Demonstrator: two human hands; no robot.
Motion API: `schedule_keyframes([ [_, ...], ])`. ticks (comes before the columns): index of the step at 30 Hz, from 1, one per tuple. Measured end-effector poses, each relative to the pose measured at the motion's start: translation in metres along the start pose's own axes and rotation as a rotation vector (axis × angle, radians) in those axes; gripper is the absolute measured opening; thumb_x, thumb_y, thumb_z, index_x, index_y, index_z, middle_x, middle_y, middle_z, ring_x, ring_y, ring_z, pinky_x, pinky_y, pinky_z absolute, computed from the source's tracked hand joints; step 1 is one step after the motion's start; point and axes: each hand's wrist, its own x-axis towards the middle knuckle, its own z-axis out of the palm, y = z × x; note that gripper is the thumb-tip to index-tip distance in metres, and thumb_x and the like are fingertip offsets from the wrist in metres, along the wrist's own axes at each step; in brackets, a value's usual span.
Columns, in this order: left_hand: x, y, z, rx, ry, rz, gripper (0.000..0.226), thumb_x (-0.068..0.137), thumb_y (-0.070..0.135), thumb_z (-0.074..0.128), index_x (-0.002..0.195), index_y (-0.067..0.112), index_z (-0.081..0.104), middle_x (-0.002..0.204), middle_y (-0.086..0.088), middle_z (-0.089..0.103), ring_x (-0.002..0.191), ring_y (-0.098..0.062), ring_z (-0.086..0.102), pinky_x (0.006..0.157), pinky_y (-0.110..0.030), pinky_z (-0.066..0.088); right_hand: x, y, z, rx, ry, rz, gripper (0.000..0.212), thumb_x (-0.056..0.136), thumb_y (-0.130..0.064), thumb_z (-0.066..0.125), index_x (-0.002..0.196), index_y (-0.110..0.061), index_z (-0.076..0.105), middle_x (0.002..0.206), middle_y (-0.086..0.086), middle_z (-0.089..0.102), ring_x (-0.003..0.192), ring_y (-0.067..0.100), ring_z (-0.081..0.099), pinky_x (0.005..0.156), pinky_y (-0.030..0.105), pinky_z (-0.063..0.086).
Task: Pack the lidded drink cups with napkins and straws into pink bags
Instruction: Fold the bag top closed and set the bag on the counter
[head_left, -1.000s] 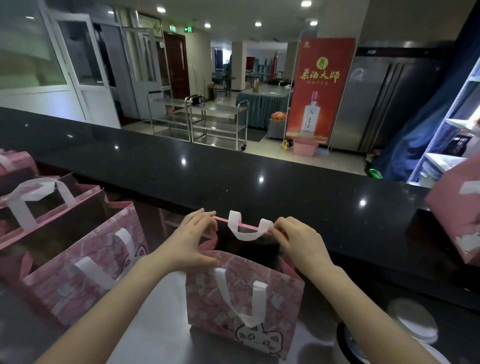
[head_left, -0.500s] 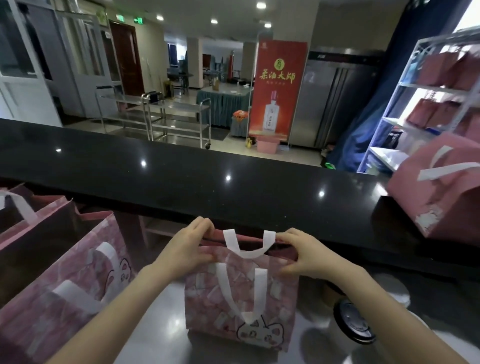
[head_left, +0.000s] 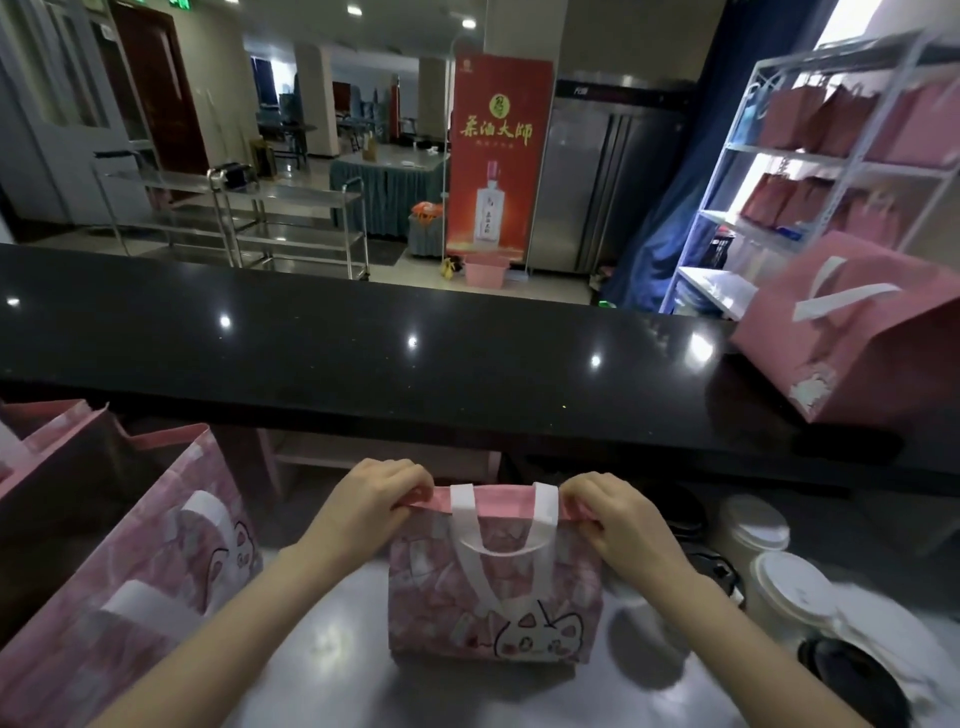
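1. One small pink bag (head_left: 493, 592) stands upright on the near steel worktop (head_left: 322, 654), between the two forearms; a cartoon cat face is drawn low on its front and a white handle hangs over it.
2. The bag's top edge is pinched by the left hand (head_left: 366, 506) left of the handle and by the right hand (head_left: 621, 522) right of it, with the fingers of both curled over the rim.
3. Two larger open pink bags (head_left: 135, 566) are seen at the near left, the nearer one with a cat face too.
4. One more pink bag (head_left: 862, 338) lies tilted on the black counter (head_left: 363, 353) at the far right.
5. Two white-lidded cups (head_left: 789, 584) and one dark-lidded cup (head_left: 852, 675) are made out at the near right; that corner is blurred.
6. Further pink bags fill a white shelf (head_left: 831, 150) at the far right; their number cannot be told.
7. One red banner (head_left: 498, 161) across the room shows a bottle under the yellow characters 茶油大师; the smaller print cannot be read.
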Motion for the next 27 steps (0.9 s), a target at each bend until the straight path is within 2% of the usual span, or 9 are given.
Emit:
schedule_keyframes([
  [3, 0.003, 0.007, 0.001, 0.023, -0.028, 0.051, 0.02, 0.075, 0.008, 0.078, 0.09, 0.018, 0.069, 0.09, 0.005, 0.068, 0.08, -0.014, 0.064, 0.076, -0.025, 0.045, -0.001, 0.002, -0.001, -0.011, -0.019, 0.008, 0.023, 0.076, -0.008, 0.077, 0.095, -0.014, 0.067, 0.092, -0.004, 0.066, 0.078, 0.02, 0.061, 0.064, 0.028, 0.047],
  [8, 0.006, 0.011, -0.002, 0.025, -0.066, 0.051, 0.018, 0.085, 0.025, 0.069, 0.103, 0.022, 0.071, 0.101, 0.011, 0.065, 0.088, -0.007, 0.06, 0.08, -0.024, 0.05, -0.002, 0.009, -0.006, 0.019, -0.057, 0.034, 0.017, 0.086, -0.016, 0.068, 0.103, -0.015, 0.069, 0.101, -0.005, 0.067, 0.091, 0.013, 0.06, 0.076, 0.028, 0.05],
  [11, 0.004, 0.015, -0.003, 0.014, -0.056, 0.017, 0.013, 0.083, 0.019, 0.072, 0.096, 0.021, 0.07, 0.095, 0.01, 0.065, 0.081, -0.008, 0.061, 0.072, -0.024, 0.051, 0.003, 0.005, -0.007, 0.055, -0.053, 0.091, 0.008, 0.087, -0.015, 0.066, 0.094, -0.018, 0.064, 0.088, -0.006, 0.066, 0.082, 0.014, 0.062, 0.071, 0.026, 0.048],
  [13, 0.005, 0.017, -0.001, 0.012, -0.046, -0.031, 0.016, 0.079, 0.011, 0.075, 0.088, 0.019, 0.065, 0.086, 0.008, 0.064, 0.073, -0.011, 0.06, 0.065, -0.023, 0.049, 0.008, 0.002, -0.007, 0.087, -0.057, 0.162, 0.015, 0.085, -0.019, 0.068, 0.09, -0.021, 0.054, 0.082, -0.008, 0.064, 0.075, 0.012, 0.061, 0.065, 0.028, 0.049],
  [16, 0.005, 0.021, 0.008, -0.06, -0.024, -0.162, 0.024, 0.08, 0.007, 0.073, 0.087, 0.021, 0.055, 0.08, 0.01, 0.061, 0.069, -0.008, 0.056, 0.06, -0.02, 0.047, 0.012, 0.002, -0.004, 0.204, -0.09, 0.245, 0.026, 0.084, -0.025, 0.071, 0.103, -0.024, 0.053, 0.087, -0.009, 0.067, 0.08, 0.006, 0.065, 0.07, 0.026, 0.054],
  [18, 0.005, 0.024, 0.014, -0.098, -0.02, -0.216, 0.019, 0.084, 0.009, 0.069, 0.093, 0.022, 0.058, 0.085, 0.012, 0.061, 0.076, -0.005, 0.058, 0.065, -0.018, 0.05, 0.013, 0.003, -0.001, 0.223, -0.103, 0.269, 0.026, 0.084, -0.022, 0.07, 0.109, -0.024, 0.062, 0.09, -0.008, 0.069, 0.084, 0.007, 0.066, 0.076, 0.027, 0.055],
  [22, 0.006, 0.027, 0.02, -0.037, -0.058, -0.193, 0.017, 0.09, 0.01, 0.061, 0.102, 0.019, 0.068, 0.096, 0.008, 0.063, 0.087, -0.007, 0.056, 0.074, -0.018, 0.048, 0.013, 0.005, 0.002, 0.232, -0.101, 0.274, 0.008, 0.083, -0.012, 0.069, 0.085, -0.02, 0.071, 0.078, -0.007, 0.069, 0.073, 0.008, 0.064, 0.068, 0.028, 0.055],
  [25, 0.011, 0.03, 0.017, 0.04, -0.081, -0.138, 0.016, 0.088, 0.013, 0.063, 0.102, 0.019, 0.068, 0.097, 0.007, 0.06, 0.086, -0.011, 0.056, 0.075, -0.021, 0.044, 0.017, 0.008, -0.003, 0.196, -0.175, 0.254, 0.005, 0.086, -0.016, 0.066, 0.087, -0.02, 0.069, 0.082, -0.006, 0.069, 0.078, 0.009, 0.063, 0.071, 0.029, 0.055],
  [27, 0.017, 0.034, 0.017, 0.062, -0.085, -0.127, 0.02, 0.082, 0.023, 0.07, 0.101, 0.023, 0.062, 0.096, 0.009, 0.059, 0.084, -0.011, 0.055, 0.075, -0.024, 0.045, 0.023, 0.007, -0.009, 0.175, -0.24, 0.232, 0.008, 0.087, -0.021, 0.064, 0.094, -0.022, 0.068, 0.092, -0.007, 0.069, 0.086, 0.01, 0.063, 0.076, 0.03, 0.054],
])
